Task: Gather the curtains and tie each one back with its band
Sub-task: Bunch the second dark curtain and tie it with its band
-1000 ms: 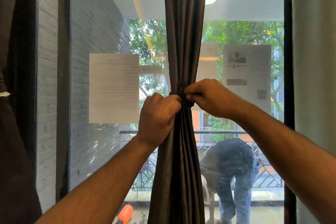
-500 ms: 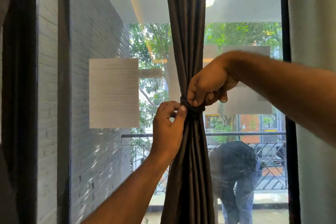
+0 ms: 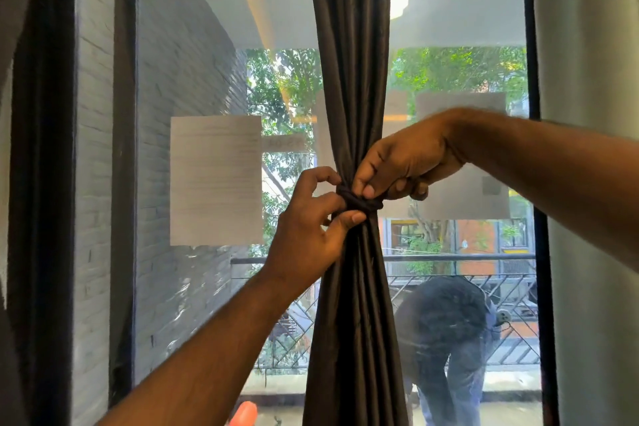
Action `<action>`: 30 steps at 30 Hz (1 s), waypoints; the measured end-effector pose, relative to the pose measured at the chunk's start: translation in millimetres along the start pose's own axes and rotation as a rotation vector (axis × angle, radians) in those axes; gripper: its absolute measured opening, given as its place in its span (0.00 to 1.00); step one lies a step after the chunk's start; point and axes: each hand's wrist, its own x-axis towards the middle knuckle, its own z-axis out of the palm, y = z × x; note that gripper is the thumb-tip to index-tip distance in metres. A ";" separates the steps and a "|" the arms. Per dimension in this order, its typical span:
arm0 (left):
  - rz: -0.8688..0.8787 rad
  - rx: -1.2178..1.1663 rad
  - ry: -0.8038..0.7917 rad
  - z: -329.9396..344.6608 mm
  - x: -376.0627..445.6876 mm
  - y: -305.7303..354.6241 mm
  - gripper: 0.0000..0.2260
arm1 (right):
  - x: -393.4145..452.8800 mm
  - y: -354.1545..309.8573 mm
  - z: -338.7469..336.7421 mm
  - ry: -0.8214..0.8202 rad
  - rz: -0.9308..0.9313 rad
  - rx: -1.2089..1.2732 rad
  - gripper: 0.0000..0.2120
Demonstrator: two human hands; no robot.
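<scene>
A dark grey curtain (image 3: 349, 62) hangs gathered in a narrow bunch at the middle of the window. A dark band (image 3: 359, 201) is wound around it at mid height. My left hand (image 3: 311, 235) pinches the band's left side from below with thumb and fingers. From the right and above, my right hand (image 3: 404, 162) presses its fingertips on the band's top. Another dark curtain (image 3: 14, 287) fills the far left edge, and a pale curtain (image 3: 594, 45) hangs along the right edge.
The window glass (image 3: 193, 45) has a dark frame (image 3: 45, 183) and paper sheets (image 3: 216, 180) stuck on it. Behind the glass are a balcony railing (image 3: 449, 258), a grey brick wall and a person bending over (image 3: 449, 332).
My right hand rose from beside the band to above it, its arm now crossing higher. My left hand opened from a fist to a pinch. The view shifted down a little.
</scene>
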 end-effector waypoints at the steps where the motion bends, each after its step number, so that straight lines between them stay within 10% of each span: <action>1: 0.035 0.028 -0.025 -3.4 1.8 -1.4 0.04 | 0.6 4.6 1.2 0.027 -0.040 0.026 0.13; 14: 0.681 0.758 -0.490 -54.2 58.0 5.7 0.16 | -9.1 64.2 -9.9 0.403 -0.586 0.156 0.05; 20: 0.636 0.762 -0.711 -69.5 64.6 -8.9 0.12 | -8.7 76.5 -11.6 0.422 -0.656 0.157 0.06; 30: 0.577 0.863 -0.467 -39.8 75.2 38.6 0.16 | -9.6 86.0 -15.8 0.531 -0.572 0.028 0.09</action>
